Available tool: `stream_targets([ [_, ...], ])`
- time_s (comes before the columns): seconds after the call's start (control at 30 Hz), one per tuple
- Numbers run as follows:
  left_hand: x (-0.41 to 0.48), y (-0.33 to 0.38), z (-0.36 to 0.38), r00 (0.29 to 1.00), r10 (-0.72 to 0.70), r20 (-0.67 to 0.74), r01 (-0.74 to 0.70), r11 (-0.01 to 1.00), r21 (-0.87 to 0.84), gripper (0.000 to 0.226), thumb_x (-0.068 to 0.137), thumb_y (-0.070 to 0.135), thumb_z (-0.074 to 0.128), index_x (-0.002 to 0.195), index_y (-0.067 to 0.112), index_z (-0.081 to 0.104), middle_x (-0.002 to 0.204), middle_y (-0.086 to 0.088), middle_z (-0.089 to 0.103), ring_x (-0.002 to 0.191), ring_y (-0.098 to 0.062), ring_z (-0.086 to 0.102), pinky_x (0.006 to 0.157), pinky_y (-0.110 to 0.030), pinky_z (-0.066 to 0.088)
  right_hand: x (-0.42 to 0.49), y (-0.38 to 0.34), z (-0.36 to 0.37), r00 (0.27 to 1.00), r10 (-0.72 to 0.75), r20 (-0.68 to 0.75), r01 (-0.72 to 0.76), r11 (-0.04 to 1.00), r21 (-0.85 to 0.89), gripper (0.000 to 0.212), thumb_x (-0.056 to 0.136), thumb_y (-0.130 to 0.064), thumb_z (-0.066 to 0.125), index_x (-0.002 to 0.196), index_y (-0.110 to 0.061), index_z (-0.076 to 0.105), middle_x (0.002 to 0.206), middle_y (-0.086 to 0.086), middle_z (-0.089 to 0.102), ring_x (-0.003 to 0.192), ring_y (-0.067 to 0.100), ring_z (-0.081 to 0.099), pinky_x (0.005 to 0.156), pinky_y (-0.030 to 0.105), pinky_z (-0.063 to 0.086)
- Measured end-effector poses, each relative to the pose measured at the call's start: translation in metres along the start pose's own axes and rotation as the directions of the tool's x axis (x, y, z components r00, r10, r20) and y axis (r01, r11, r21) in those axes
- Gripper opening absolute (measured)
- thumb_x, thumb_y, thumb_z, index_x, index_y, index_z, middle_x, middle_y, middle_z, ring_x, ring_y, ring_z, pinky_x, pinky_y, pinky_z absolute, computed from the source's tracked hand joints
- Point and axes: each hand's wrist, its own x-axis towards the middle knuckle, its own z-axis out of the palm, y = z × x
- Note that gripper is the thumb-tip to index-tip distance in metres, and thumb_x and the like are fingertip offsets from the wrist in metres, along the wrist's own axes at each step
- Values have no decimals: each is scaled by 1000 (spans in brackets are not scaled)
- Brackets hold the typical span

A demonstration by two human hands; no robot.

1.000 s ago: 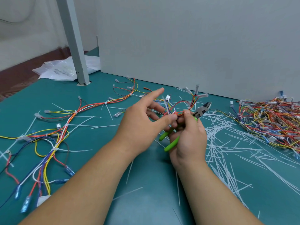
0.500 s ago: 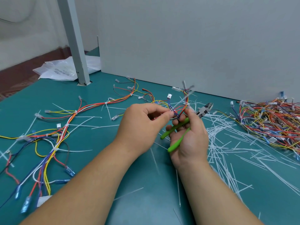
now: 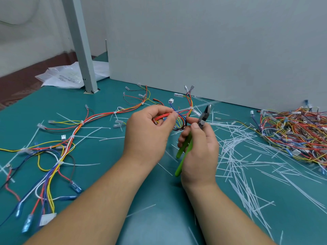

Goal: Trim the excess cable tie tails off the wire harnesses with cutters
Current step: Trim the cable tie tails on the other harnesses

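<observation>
Entry one: my left grip [image 3: 148, 133], bare, with creases across the knuckles.
Entry two: my right grip [image 3: 200, 154], bare, its thumbnail [image 3: 195, 125] short and rounded.
Entry three: my left forearm [image 3: 99, 200], bare up to the frame's lower edge.
Entry four: my right forearm [image 3: 226, 214], likewise bare, with faint folds at the wrist.

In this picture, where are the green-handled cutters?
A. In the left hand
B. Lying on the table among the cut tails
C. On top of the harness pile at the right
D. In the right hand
D: the right hand grips the cutters by the green handles, with the head pointing up, while the left hand pinches a harness.
</observation>
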Motion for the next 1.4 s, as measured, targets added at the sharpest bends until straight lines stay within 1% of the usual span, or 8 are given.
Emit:
stream_targets([
  [0.13, -4, 0, 0, 997, 66, 27, -67, 996, 60, 5, 86, 27, 78, 82, 27, 74, 53, 15, 49, 51, -5, 38, 48, -20, 33, -2, -3, 5, 997, -79, -14, 78, 995, -54, 18, 88, -26, 67, 103, -16, 67, 89, 1, 66, 83, 17, 60, 83, 40, 51],
  [0.33, -8, 0, 2, 991, 116, 62, -124, 981, 146, 6, 85, 23, 80, 87, 28, 78, 55, 24, 53, 51, -3, 46, 52, -7, 31, 0, -3, 3, 1000, -21, -13, 20, 998, -63, 13, 90, -27, 65, 81, -33, 73, 77, -3, 69, 73, 17, 62, 68, 32, 53],
  [0.5, -11, 5, 6, 991, -15, 132, 12, 1000, 25, 9, 91, 34, 73, 88, 26, 76, 69, 12, 73, 62, -1, 67, 56, -14, 49, 3, -5, 3, 998, 32, -49, -34, 999, -32, 12, 90, -33, 64, 81, -36, 70, 77, 3, 70, 74, 24, 65, 64, 37, 51],
  [0.77, -9, 12, 4, 970, -58, 236, 93, 986, -138, 13, 90, 11, 76, 83, 22, 77, 60, -8, 69, 54, 0, 61, 56, -9, 46, 4, -7, 1, 998, 50, -41, -49, 998, 31, 5, 83, -37, 69, 79, -36, 72, 77, 3, 69, 74, 23, 62, 65, 36, 50],
  [0.87, -9, 10, 4, 986, -41, 163, 59, 992, -108, 18, 88, 9, 77, 77, 23, 76, 53, 17, 63, 49, 5, 54, 53, -5, 40, 5, -6, -1, 999, 39, 18, -41, 995, 88, 10, 73, -41, 70, 79, -34, 73, 72, -2, 63, 69, 16, 54, 64, 32, 44],
  [1.0, -3, 7, 3, 998, -69, 5, 69, 992, -109, 15, 85, 16, 80, 73, 24, 76, 58, 17, 64, 53, 3, 49, 55, -11, 40, 0, -5, 1, 988, 15, 157, -28, 997, 78, 37, 64, -36, 63, 100, -30, 67, 77, -14, 58, 74, 9, 50, 70, 27, 41],
  [1.17, 3, 8, -2, 989, -72, -128, 52, 986, -156, 21, 86, 15, 79, 70, 26, 72, 60, 17, 67, 53, 5, 52, 54, -9, 42, -4, -7, 5, 959, -6, 284, 86, 959, -271, 69, 66, -21, 63, 130, -39, 46, 89, -38, 59, 84, -7, 57, 82, 14, 44],
  [1.4, 12, 4, -4, 941, -207, -267, 109, 935, -338, 29, 87, 15, 79, 62, 21, 64, 49, 17, 53, 47, 2, 42, 49, -10, 38, -11, -3, 5, 977, -52, 205, 151, 851, -504, 45, 72, -30, 73, 113, -28, 55, 102, -5, 66, 89, 13, 61, 84, 29, 51],
])
